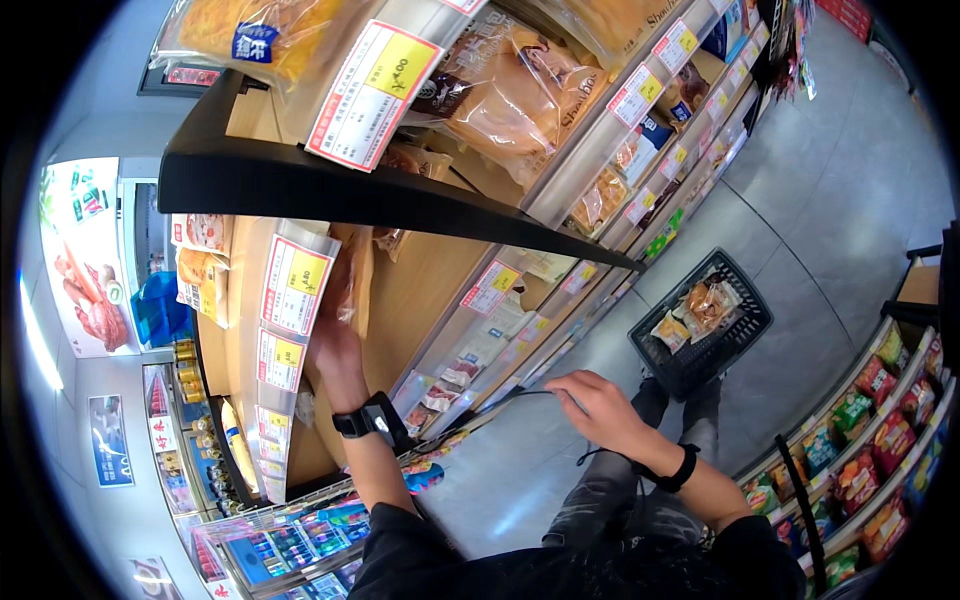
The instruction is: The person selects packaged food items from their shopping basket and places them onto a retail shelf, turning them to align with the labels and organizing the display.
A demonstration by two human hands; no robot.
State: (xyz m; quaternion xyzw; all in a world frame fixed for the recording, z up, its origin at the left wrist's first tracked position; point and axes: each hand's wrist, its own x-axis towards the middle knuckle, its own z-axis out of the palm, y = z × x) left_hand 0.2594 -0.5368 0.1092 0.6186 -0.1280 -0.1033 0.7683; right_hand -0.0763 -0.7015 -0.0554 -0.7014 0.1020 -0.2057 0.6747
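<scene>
My left hand, with a black watch on its wrist, reaches into a wooden bread shelf. It grips the lower end of a clear-bagged bread that stands on edge; the fingertips are partly hidden. In front of my body, my right hand hangs over the aisle, its fingers loosely bent and apart. A thin dark cord or strip passes by its fingertips; whether they touch cannot be told. On the floor at my feet sits a dark plastic shopping basket holding packaged bread and a smaller packet.
A black shelf edge juts out above my left hand. Price-tag strips line the shelf fronts. Large bagged bread fills the upper shelf. Racks of snack bags stand right of the grey tiled aisle.
</scene>
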